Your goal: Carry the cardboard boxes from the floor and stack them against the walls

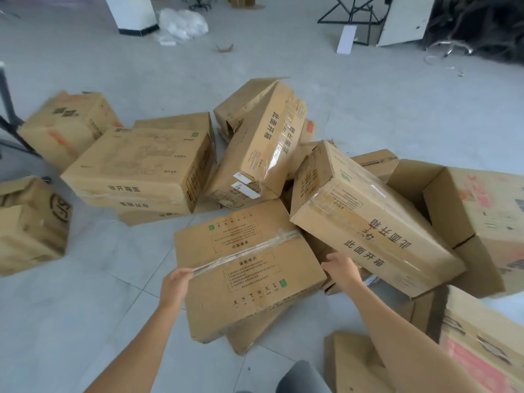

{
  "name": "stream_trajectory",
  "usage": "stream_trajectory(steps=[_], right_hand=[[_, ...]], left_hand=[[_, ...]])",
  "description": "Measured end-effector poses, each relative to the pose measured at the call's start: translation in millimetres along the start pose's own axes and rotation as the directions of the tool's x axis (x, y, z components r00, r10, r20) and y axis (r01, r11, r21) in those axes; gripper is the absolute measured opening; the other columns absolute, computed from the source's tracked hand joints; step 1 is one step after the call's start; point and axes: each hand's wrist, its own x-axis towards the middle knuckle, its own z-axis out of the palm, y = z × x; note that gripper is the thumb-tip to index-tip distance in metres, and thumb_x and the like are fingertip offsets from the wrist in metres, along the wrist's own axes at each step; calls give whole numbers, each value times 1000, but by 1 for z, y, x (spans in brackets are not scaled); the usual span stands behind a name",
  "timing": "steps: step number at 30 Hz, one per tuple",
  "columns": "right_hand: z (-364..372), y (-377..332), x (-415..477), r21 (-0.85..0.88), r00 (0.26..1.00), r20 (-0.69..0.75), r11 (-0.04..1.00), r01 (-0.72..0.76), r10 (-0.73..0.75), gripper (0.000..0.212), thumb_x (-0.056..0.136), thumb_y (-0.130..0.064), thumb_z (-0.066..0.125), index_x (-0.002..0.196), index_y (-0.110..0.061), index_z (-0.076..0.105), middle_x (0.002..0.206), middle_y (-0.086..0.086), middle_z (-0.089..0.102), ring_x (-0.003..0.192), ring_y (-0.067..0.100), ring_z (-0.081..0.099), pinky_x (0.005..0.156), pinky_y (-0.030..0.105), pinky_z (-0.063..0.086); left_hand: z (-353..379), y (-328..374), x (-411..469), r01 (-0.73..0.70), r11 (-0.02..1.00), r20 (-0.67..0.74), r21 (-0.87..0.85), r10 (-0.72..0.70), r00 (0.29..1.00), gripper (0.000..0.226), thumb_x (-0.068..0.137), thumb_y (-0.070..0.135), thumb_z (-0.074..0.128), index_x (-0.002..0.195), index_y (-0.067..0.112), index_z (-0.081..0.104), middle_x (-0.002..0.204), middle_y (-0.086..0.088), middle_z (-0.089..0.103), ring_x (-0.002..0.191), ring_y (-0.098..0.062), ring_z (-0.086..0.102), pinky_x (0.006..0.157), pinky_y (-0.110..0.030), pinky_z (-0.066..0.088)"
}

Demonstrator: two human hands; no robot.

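Observation:
A flat brown cardboard box [246,268] with a taped seam lies tilted at the centre of a heap on the tiled floor. My left hand [175,285] grips its left edge, fingers curled over the rim by the tape end. My right hand [341,269] holds its right edge, partly tucked under a long taped box [365,219] that leans over it. Several more boxes lie around: a wide one [141,165] to the left, an upright tilted one [261,143] behind.
An open box [459,211] stands at the right, with printed boxes [482,341] at the lower right. More boxes [34,222] sit at the left. A white pillar [133,15], plastic wrap [184,24] and black metal frames [351,15] stand far back across bare floor.

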Motion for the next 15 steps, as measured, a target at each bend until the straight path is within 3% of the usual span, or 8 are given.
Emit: stream_trajectory(steps=[3,8,11,15], right_hand=[[28,33,37,-3,998,-40,999,46,-46,43,89,-18,55,131,-10,50,131,9,54,119,24,51,96,31,40],[74,95,114,-6,989,-118,996,84,-84,49,88,-22,58,134,-13,47,138,13,44,124,29,44,98,36,40],[95,125,147,-6,985,-140,995,100,-100,56,89,-24,57,139,-10,38,143,16,37,127,32,40,101,39,38],[119,147,167,73,988,-124,992,98,-89,65,90,-22,58,145,-9,26,148,13,31,132,30,37,104,38,34]], left_hand=[[20,-50,32,-9,999,-70,53,13,997,16,90,9,54,105,6,60,103,-12,59,98,-28,52,85,-36,40],[57,-139,105,124,957,-190,263,-74,979,42,89,23,55,128,9,49,120,-24,55,115,-39,46,99,-45,36],[73,-171,127,115,970,-212,214,-69,975,57,91,30,55,139,5,35,137,-25,41,127,-39,36,102,-45,31],[77,-216,151,21,998,-179,64,-9,984,64,76,35,59,134,14,41,130,-20,50,116,-41,47,100,-54,40]])
